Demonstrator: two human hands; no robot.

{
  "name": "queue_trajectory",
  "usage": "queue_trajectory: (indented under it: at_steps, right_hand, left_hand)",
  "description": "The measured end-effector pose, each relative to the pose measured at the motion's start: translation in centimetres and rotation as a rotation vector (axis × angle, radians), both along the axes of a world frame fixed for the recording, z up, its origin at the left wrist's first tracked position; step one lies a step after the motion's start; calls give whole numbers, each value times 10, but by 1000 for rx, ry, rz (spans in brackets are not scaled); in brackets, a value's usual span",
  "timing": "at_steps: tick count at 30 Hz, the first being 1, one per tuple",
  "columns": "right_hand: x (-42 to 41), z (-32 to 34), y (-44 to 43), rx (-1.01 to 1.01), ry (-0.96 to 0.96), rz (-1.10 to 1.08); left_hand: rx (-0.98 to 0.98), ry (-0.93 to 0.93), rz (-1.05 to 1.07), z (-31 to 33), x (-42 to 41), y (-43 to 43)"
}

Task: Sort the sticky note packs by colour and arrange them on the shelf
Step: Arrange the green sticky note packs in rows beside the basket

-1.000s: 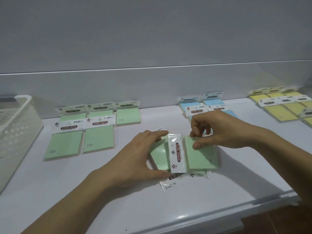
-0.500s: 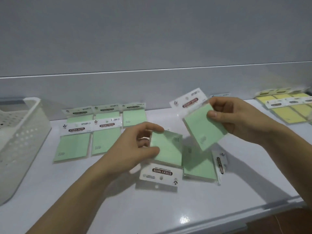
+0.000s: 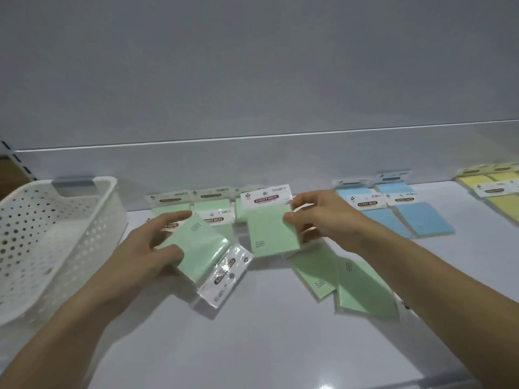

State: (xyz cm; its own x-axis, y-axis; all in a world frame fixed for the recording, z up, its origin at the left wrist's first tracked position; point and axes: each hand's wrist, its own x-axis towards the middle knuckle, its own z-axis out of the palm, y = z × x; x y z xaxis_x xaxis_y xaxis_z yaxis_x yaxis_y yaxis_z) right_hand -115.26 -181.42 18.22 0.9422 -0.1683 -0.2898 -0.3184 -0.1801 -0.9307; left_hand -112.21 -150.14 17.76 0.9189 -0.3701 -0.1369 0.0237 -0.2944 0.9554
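Note:
My left hand (image 3: 157,248) grips a green sticky note pack (image 3: 200,249) with its label end pointing down and right, held just above the white shelf (image 3: 252,332). My right hand (image 3: 320,220) pinches a second green pack (image 3: 271,228) by its right edge, label upward, close to the row of green packs (image 3: 174,204) laid out at the back. Two more green packs (image 3: 356,287) lie loose on the shelf under my right forearm.
A white perforated basket (image 3: 50,242) stands at the left. Blue packs (image 3: 401,217) lie at the back right and yellow packs (image 3: 497,189) at the far right. The shelf's back wall rises behind them; its front edge runs along the bottom right.
Both hands moved left and toward the back, each carrying a green pack. The right hand's pack turned upright near the green row. The camera view shifted left.

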Motion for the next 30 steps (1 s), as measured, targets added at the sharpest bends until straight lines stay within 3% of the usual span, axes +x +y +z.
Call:
queue_trajectory:
  at_steps: [4,12,24,30]
  right_hand:
    - [16,-17,15,-273,10,-33]
    - [13,-33,25,-540,-14,-51]
    - [6,-34,26,-656,-37,-110]
    - [-4,-34,24,-688,-135,-87]
  left_hand:
    - [-96,88,-2,-11,-9,9]
    - [-242,144,-54,-17,-14,5]
    - [-414,158,131,-22,-7,12]
    - [-256,70,28,-26,-6,14]
